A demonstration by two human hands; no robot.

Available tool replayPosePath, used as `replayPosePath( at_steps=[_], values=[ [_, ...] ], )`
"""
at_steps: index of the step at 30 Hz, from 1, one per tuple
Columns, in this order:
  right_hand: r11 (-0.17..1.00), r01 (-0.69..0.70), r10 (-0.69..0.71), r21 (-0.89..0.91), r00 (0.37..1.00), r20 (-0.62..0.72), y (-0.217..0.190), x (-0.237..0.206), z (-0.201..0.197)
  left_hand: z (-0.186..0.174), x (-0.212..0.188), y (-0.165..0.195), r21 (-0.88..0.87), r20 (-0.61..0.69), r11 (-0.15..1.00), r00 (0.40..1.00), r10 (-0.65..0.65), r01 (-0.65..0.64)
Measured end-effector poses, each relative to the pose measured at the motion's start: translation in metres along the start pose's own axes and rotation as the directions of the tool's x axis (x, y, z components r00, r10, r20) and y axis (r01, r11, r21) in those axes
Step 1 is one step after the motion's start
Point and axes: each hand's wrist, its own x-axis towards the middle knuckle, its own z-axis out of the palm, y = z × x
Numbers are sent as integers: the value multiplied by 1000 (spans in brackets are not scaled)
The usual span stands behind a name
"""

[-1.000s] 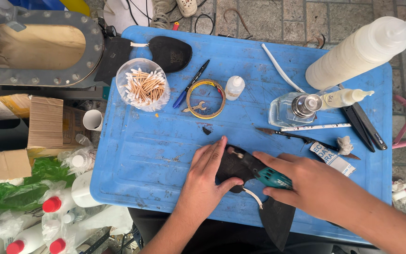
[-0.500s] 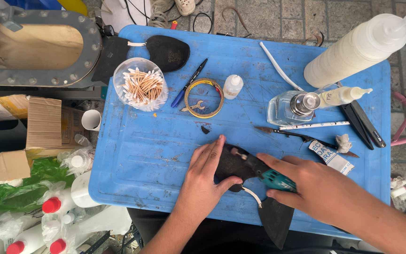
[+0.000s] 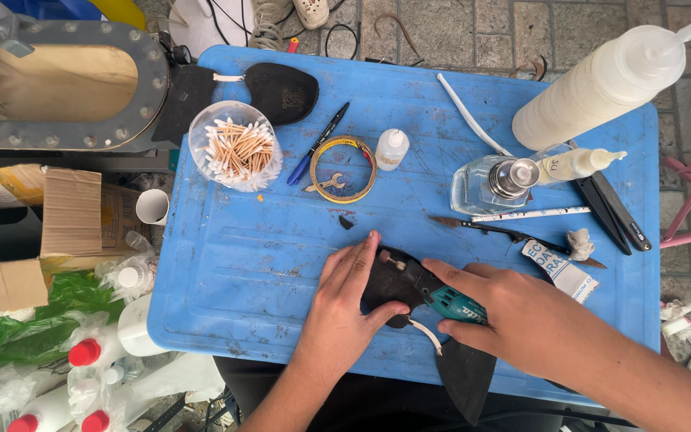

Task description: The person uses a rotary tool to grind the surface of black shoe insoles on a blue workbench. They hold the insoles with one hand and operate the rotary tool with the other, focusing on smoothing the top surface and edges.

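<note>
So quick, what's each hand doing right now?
Left hand: open, pressing flat on the black piece.
Right hand: closed around the teal tool.

cotton swab cup (image 3: 236, 147) | big squeeze bottle (image 3: 601, 84) (lying) | blue pen (image 3: 317, 143)

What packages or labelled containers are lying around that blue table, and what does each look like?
Big squeeze bottle: top right, lying tilted, cream, long nozzle.
Small dropper bottle: table middle, white, upright.
Glue tube: beside the right hand, white with dark print.
Swab tub: top left, clear, round, full of cotton swabs.
Cardboard box: left of the table, brown, flaps open.
Red-capped bottles: bottom left, white.
No screens or signs.
</note>
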Motion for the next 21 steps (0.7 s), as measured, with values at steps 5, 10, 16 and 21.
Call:
replayPosePath(
  at_steps=[5, 10, 16, 21],
  values=[
    [996, -91, 91, -8, 994, 60, 4, -7, -3, 1, -1, 0, 10, 2, 1000, 1000, 8, -8],
    [1000, -9, 9, 2, 1000, 10, 0, 4, 2, 1, 0, -1, -6, 24, 1000, 1000, -8, 8],
    [1000, -29, 30, -12, 997, 64, 2, 2, 1, 1, 0, -1, -1, 0, 1000, 1000, 16, -16],
    [992, 118, -114, 52, 991, -72, 3, 4, 4, 2, 0, -2, 10, 14, 1000, 1000, 19, -19]
  ],
)
